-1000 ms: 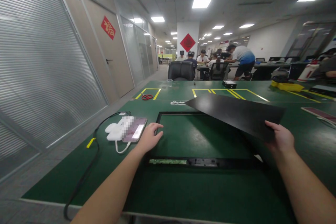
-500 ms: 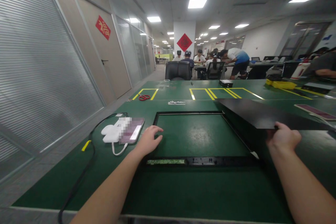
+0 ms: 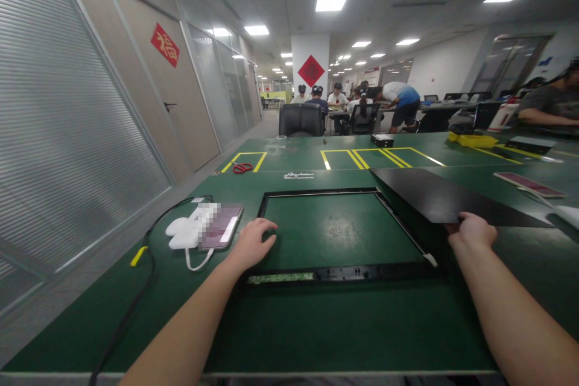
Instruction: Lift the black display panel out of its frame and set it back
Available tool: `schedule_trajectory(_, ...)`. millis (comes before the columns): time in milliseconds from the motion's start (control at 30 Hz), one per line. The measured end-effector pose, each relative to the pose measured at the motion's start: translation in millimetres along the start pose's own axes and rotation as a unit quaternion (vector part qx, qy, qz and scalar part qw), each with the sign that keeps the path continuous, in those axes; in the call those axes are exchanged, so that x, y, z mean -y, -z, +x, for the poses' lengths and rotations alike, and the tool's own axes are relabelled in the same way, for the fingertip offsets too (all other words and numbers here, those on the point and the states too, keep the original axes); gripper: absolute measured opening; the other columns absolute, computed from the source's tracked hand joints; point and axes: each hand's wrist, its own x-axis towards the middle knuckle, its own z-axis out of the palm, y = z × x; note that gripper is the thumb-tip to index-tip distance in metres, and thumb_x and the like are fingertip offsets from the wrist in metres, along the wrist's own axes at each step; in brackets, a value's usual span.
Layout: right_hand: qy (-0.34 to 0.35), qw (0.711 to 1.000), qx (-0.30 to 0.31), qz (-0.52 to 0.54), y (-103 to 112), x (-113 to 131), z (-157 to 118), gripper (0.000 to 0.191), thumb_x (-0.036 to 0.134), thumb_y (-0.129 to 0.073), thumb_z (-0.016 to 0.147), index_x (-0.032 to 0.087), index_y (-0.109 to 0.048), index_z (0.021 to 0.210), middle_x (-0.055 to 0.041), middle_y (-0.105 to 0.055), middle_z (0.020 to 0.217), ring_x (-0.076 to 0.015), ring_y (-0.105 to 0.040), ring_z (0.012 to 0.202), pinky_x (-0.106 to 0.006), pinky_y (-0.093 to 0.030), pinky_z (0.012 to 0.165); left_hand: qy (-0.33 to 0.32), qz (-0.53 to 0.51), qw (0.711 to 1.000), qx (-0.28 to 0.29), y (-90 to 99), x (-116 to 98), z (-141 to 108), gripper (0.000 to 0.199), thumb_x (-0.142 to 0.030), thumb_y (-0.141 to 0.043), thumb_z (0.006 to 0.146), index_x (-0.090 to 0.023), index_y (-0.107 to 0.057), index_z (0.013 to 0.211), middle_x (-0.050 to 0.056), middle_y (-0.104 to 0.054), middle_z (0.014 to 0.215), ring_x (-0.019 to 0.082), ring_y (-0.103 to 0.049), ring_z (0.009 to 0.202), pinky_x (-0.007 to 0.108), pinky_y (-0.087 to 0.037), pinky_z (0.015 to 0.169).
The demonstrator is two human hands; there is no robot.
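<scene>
A black rectangular frame [image 3: 380,271] lies flat on the green table [image 3: 344,325], with a green circuit strip [image 3: 281,278] along the left part of its near bar. My left hand [image 3: 253,243] rests at the frame's left side, fingers apart and holding nothing. My right hand [image 3: 473,231] grips the near edge of a thin dark panel [image 3: 446,193], which is tilted above the table to the right of the frame. A small white piece [image 3: 430,260] sits at the frame's near right corner.
Left of the frame lie a phone [image 3: 230,226] with a white cable and a black cord [image 3: 151,274] with a yellow tag. Red scissors [image 3: 243,167], small white parts [image 3: 298,175], another phone [image 3: 528,184] and a yellow tray [image 3: 473,140] are farther back. People sit beyond.
The camera view has turned slightly, shifting the scene left. My right hand still holds the panel, which has barely moved relative to the frame. My left hand stays in place.
</scene>
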Motion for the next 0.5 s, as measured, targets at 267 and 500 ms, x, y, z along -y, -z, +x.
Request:
schedule_trajectory(267, -0.011, 0.999, -0.044, -0.01, -3.3, -17.0, 18.3, 0.042, -0.001, -0.066, 0.061, 0.023, -0.042, 0.086, -0.0019, -0.065, 0.11, -0.0157, -0.07, 0.093, -0.022, -0.06, 0.064, -0.009, 0.022, 1.0, 0.013, 0.5, -3.0, -1.6, 0.027, -0.027, -0.059, 0.089, -0.021, -0.076, 0.109, 0.012, -0.074, 0.124, 0.033, -0.066, 0.12, 0.05, -0.048, 0.108)
schedule_trajectory(500, 0.001, 1.0, -0.008, 0.026, -2.9, -9.4, 13.3, 0.042, -0.003, -0.066, 0.063, 0.023, -0.043, 0.086, 0.0031, -0.065, 0.101, -0.0104, -0.067, 0.078, -0.023, -0.062, 0.064, -0.012, 0.018, 1.0, 0.009, 0.6, -2.0, -1.2, 0.027, -0.028, -0.059, 0.089, -0.021, -0.076, 0.108, 0.012, -0.074, 0.123, 0.034, -0.066, 0.12, 0.051, -0.049, 0.107)
